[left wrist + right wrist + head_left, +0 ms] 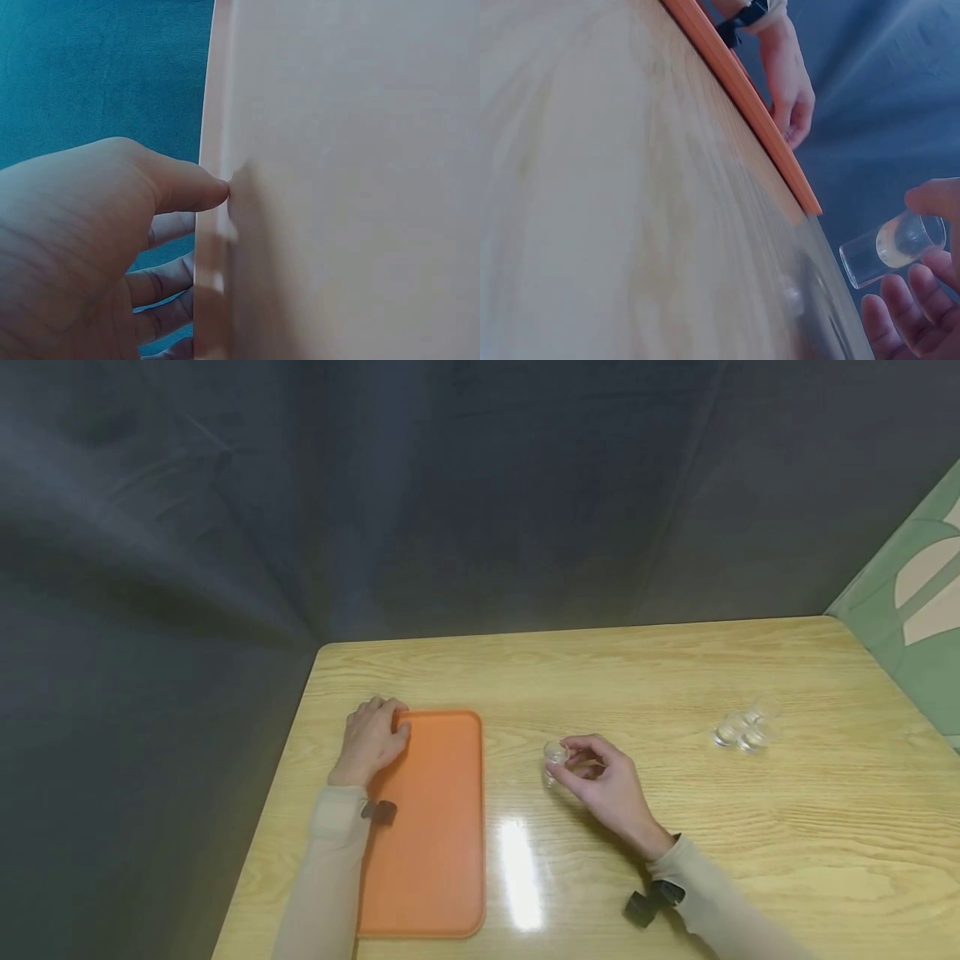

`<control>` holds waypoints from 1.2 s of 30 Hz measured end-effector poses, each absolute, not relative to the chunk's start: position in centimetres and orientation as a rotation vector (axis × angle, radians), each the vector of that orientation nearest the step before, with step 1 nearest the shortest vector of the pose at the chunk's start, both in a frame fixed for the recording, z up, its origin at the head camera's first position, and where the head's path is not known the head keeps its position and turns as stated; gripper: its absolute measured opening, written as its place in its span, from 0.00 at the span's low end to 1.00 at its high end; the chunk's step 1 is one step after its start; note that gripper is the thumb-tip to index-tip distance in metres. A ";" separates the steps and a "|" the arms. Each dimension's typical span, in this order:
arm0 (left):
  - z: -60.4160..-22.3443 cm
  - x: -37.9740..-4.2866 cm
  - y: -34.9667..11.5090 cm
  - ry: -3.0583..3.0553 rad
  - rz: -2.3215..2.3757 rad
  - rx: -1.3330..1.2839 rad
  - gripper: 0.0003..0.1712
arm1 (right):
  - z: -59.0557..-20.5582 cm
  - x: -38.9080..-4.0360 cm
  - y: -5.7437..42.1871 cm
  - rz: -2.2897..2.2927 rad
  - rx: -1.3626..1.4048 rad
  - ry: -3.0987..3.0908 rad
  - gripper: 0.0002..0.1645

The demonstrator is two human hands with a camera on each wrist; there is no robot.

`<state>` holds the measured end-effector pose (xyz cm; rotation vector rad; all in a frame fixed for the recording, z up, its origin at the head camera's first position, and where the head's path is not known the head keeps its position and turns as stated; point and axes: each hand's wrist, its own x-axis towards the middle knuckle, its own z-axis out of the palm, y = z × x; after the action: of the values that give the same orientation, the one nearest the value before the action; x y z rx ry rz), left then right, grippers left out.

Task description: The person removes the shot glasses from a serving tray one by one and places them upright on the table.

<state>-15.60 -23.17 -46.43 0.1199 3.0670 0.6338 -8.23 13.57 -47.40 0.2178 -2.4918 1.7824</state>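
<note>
An orange rectangular tray lies on the table, its long sides running away from me. My left hand grips its left rim near the far corner. In the left wrist view the thumb presses inside the rim and the fingers sit outside it. Right of the tray, my right hand pinches a small clear glass between thumb and fingers near its top. A pale oval shows inside the glass in the right wrist view. Whether its base touches the table, I cannot tell.
Several more small clear glasses stand in a cluster on the wooden table, toward the right. Dark cloth hangs behind and to the left. A green patterned fabric borders the right side.
</note>
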 end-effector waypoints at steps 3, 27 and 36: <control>-46.4 -15.6 -23.1 3.066 0.622 0.117 0.21 | -47.4 -8.3 14.7 1.752 0.185 -2.494 0.22; -46.4 -15.7 -23.2 3.070 0.636 0.118 0.21 | -47.2 -8.2 22.2 1.626 -0.056 -2.410 0.23; -46.4 -15.7 -23.1 3.067 0.631 0.104 0.21 | -46.9 -7.7 25.0 1.613 -0.266 -2.356 0.22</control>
<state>-15.66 -23.08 -46.42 0.1038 3.0675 0.6315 -7.69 24.96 -46.95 -0.2659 -2.3557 1.6130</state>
